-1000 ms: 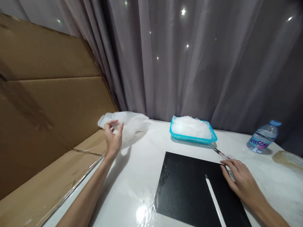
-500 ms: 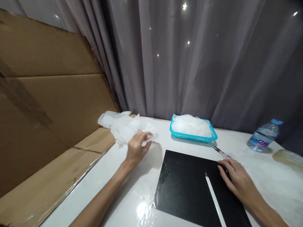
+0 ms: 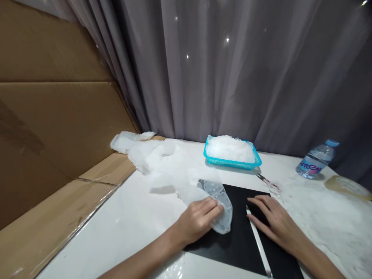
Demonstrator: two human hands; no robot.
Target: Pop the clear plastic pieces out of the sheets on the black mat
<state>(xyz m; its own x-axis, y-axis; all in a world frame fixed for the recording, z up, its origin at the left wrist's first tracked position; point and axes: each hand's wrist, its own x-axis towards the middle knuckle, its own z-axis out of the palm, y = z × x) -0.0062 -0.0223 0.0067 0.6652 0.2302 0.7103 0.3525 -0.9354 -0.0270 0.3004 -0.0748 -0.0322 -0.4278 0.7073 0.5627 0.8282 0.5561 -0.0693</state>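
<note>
My left hand (image 3: 195, 223) pinches the end of a long strip of sheer white lace fabric (image 3: 162, 164) and holds it over the left part of a black mat (image 3: 232, 240). The strip trails back left to a bunched pile at the cardboard. My right hand (image 3: 271, 221) lies flat with fingers spread on the black mat, next to a thin white stick-like tool (image 3: 257, 242) lying on it. Just beyond the mat, small scissors (image 3: 266, 181) lie on the white table (image 3: 130, 232).
A turquoise basket (image 3: 231, 162) heaped with white fluffy material stands at the back. A water bottle (image 3: 315, 164) and a tape roll (image 3: 347, 186) are at the right. Large cardboard sheets (image 3: 52, 128) lean along the left edge. Grey curtains (image 3: 232, 69) hang behind.
My left hand took hold of the lace at the far left pile and pulled it right and toward me onto the black mat. My right hand shifted slightly left on the mat.
</note>
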